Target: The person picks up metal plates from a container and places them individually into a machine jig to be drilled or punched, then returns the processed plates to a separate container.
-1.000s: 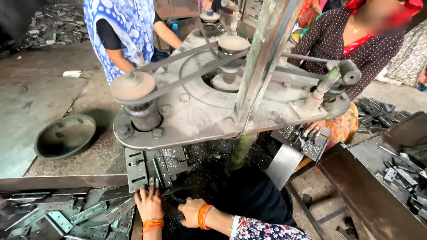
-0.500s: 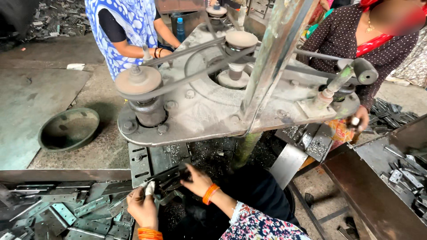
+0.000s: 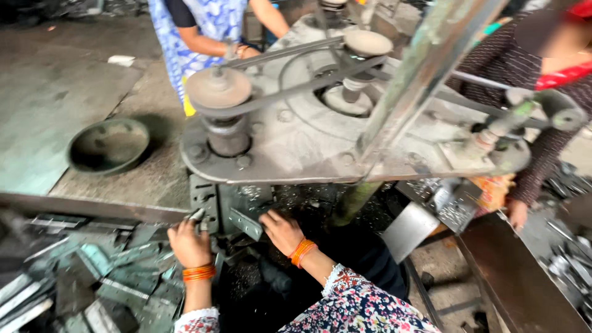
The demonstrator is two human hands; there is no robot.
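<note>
While crouched beneath large belt-driven machine (image 3: 320, 117), both hands at work low in dark, filing-strewn gap under its round steel plate. Left hand (image 3: 188, 243), orange bangles at wrist, fingers (image 3: 185, 225) curled shut round small bright metal piece (image 3: 197, 214), tip of piece poking up past knuckles, just beside grey machine block (image 3: 203, 197). Right hand (image 3: 282, 231), also bangled, fingers part-bent and spread over perforated flat metal bracket (image 3: 245, 223); touching bracket's right end, but full grip or mere rest: cannot tell. Bracket tilted, lying between the two hands, directly below plate edge. To left of left hand, heap of flat metal strips (image 3: 86, 277), greenish-grey, jumbled, some with punched holes. Floral sleeve (image 3: 364, 305) at bottom edge. Above: rusty pulley (image 3: 219, 89) on short spindle near plate's left rim, dark belt (image 3: 296, 86) running from it toward second pulley (image 3: 368, 43) farther back. Slanted green-grey steel post (image 3: 425, 74) crossing in front of plate. On concrete floor to left, shallow round metal pan (image 3: 108, 145), well apart from hands. Across machine, person in blue patterned garment (image 3: 203, 31), forearms near far rim. At right, second person in dark dotted sleeve (image 3: 542, 142), hand (image 3: 517, 213) hanging near metal tray (image 3: 518, 277) with scrap pieces at far right.
</note>
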